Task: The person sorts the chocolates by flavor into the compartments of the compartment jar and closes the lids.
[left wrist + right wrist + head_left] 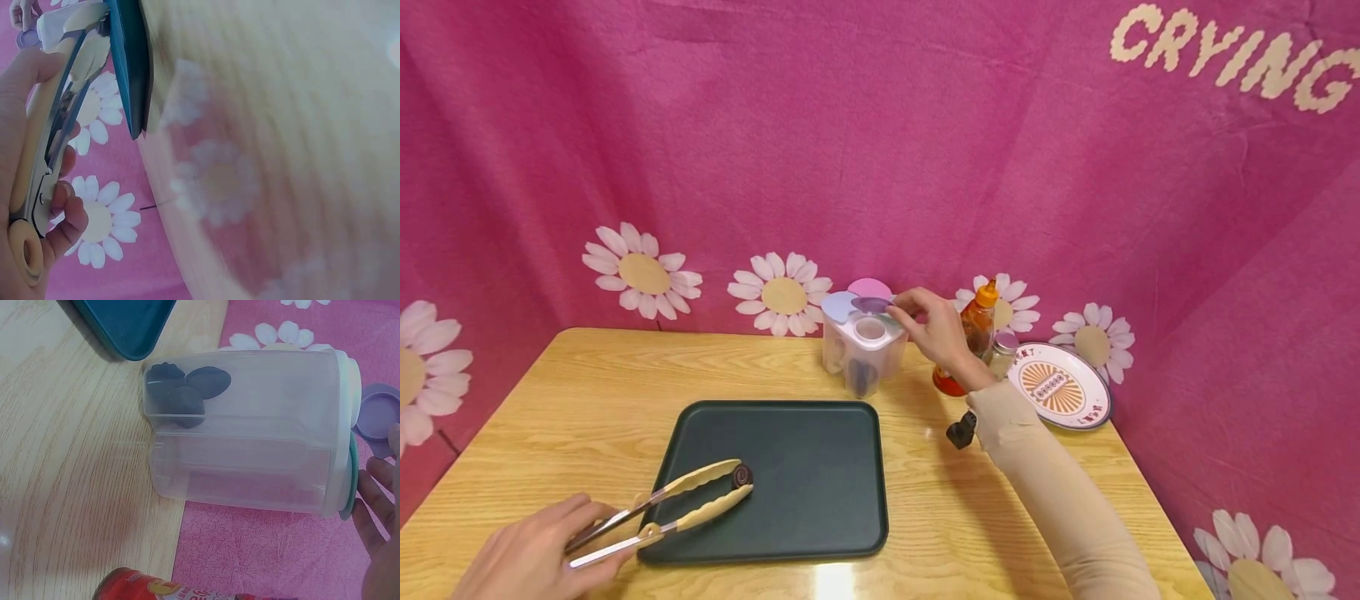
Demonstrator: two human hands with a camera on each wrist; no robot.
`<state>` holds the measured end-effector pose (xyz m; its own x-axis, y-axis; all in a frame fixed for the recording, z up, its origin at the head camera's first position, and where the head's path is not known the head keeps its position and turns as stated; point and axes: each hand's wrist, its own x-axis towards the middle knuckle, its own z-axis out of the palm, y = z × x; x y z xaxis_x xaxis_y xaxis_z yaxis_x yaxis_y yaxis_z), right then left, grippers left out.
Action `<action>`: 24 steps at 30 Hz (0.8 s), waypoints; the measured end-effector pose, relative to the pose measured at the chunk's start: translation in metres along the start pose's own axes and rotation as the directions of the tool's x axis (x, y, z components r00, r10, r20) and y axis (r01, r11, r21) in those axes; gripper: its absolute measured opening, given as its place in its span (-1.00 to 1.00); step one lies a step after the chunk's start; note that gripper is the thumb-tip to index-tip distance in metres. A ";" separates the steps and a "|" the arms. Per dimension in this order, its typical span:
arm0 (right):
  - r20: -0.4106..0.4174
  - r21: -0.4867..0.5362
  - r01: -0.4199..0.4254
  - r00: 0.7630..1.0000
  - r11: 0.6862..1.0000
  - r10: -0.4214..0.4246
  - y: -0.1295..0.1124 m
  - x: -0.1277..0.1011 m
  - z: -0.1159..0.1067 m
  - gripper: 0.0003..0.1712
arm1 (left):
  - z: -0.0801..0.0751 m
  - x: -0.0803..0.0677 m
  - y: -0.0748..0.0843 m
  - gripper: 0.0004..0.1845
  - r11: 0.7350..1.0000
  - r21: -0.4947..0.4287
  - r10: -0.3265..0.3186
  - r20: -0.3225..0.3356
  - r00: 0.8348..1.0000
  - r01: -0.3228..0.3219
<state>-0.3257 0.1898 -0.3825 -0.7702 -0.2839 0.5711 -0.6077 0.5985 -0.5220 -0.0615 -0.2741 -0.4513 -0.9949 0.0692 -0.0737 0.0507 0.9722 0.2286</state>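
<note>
My left hand (535, 546) grips a pair of tongs (707, 477) with cream scalloped tips. Between those tips is a small dark brown spiral roll (742, 476), above the left part of a dark green tray (842, 546); whether it touches the tray I cannot tell. My right hand (936, 329) pinches the edge of a raised purple lid (381, 415) on a clear plastic container (269, 419). Beneath that lid a round opening (871, 328) is uncovered. Several dark oval pieces (187, 400) lie at the bottom of one compartment. The blue lid (839, 307) and pink lid (869, 288) lie flat.
Just right of the container, behind my right wrist, stands a red sauce bottle (977, 321) with an orange nozzle. Beside it are a small jar (1004, 346) with a purplish cap and a patterned plate (1075, 400). A pink flowered cloth (880, 150) hangs behind the wooden table (587, 400).
</note>
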 end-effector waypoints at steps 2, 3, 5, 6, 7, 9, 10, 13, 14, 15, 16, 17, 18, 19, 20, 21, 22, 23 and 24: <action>0.001 -0.001 0.001 1.000 1.000 -0.001 0.000 0.000 0.000 -0.78 | -0.003 0.005 0.003 -0.41 1.000 -0.030 -0.002 -0.006 1.000 0.002; 0.002 -0.001 0.000 1.000 1.000 0.000 0.000 0.000 0.000 -0.78 | -0.003 0.007 0.004 -0.42 0.999 -0.044 0.010 -0.035 0.999 -0.011; 0.005 0.002 -0.002 1.000 1.000 0.002 0.000 0.000 0.000 -0.78 | -0.002 0.011 0.005 -0.48 0.993 -0.067 0.079 -0.172 0.982 -0.092; 0.007 0.005 -0.003 1.000 1.000 0.003 0.000 0.001 0.000 -0.78 | -0.002 0.013 0.006 -0.51 0.988 -0.064 0.123 -0.254 0.959 -0.144; 0.009 0.006 -0.005 1.000 1.000 0.005 0.000 0.001 0.001 -0.78 | -0.002 0.015 0.007 -0.52 0.980 -0.054 0.164 -0.333 0.929 -0.193; 0.011 0.007 -0.006 1.000 1.000 0.006 0.001 0.001 0.001 -0.78 | -0.001 0.021 0.008 -0.52 0.961 -0.016 0.237 -0.462 0.855 -0.275; 0.011 0.005 -0.005 1.000 1.000 0.005 0.002 0.001 0.002 -0.78 | -0.002 0.025 0.009 -0.52 0.952 -0.001 0.263 -0.507 0.821 -0.306; 0.012 -0.002 -0.007 1.000 1.000 0.007 0.002 0.001 0.002 -0.78 | -0.009 0.036 0.014 -0.51 0.947 0.002 0.277 -0.510 0.814 -0.321; 0.012 -0.004 -0.008 1.000 1.000 0.008 0.002 0.001 0.002 -0.78 | -0.011 0.040 0.015 -0.51 0.948 0.001 0.276 -0.506 0.817 -0.319; 0.013 -0.007 -0.010 1.000 1.000 0.010 0.002 0.001 0.002 -0.78 | -0.014 0.043 0.017 -0.51 0.948 0.000 0.276 -0.502 0.820 -0.319; 0.014 -0.008 -0.012 1.000 1.000 0.012 0.002 0.001 0.002 -0.78 | -0.017 0.047 0.019 -0.52 0.948 -0.002 0.276 -0.496 0.823 -0.319; 0.014 -0.009 -0.015 1.000 1.000 0.015 0.002 0.001 0.001 -0.78 | -0.020 0.051 0.021 -0.52 0.948 -0.002 0.277 -0.490 0.826 -0.318; 0.015 -0.008 -0.016 1.000 1.000 0.017 0.002 0.001 0.001 -0.78 | -0.023 0.054 0.023 -0.53 0.946 0.001 0.281 -0.491 0.824 -0.323; 0.015 -0.008 -0.018 1.000 1.000 0.018 0.002 0.001 0.001 -0.78 | -0.026 0.058 0.025 -0.53 0.944 0.005 0.287 -0.501 0.817 -0.329; 0.015 -0.006 -0.020 1.000 1.000 0.020 0.001 0.001 0.001 -0.78 | -0.029 0.063 0.028 -0.52 0.940 0.009 0.298 -0.511 0.806 -0.342; 0.016 -0.003 -0.021 1.000 1.000 0.021 0.001 0.001 0.001 -0.78 | -0.032 0.067 0.030 -0.52 0.935 0.014 0.310 -0.518 0.797 -0.355; 0.017 0.000 -0.021 1.000 1.000 0.021 0.001 0.001 0.001 -0.78 | -0.035 0.071 0.033 -0.52 0.931 0.014 0.319 -0.521 0.791 -0.366; 0.018 0.001 -0.021 1.000 1.000 0.021 0.001 0.001 0.001 -0.78 | -0.038 0.075 0.036 -0.51 0.928 0.020 0.326 -0.527 0.785 -0.372; 0.019 0.003 -0.021 1.000 1.000 0.021 0.001 0.001 0.000 -0.78 | -0.040 0.079 0.039 -0.51 0.924 0.024 0.335 -0.534 0.777 -0.382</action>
<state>-0.3268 0.1896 -0.3824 -0.7863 -0.2850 0.5481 -0.5917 0.6023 -0.5358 -0.1419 -0.2398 -0.4089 -0.8025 0.2597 0.5372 0.4287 0.8771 0.2164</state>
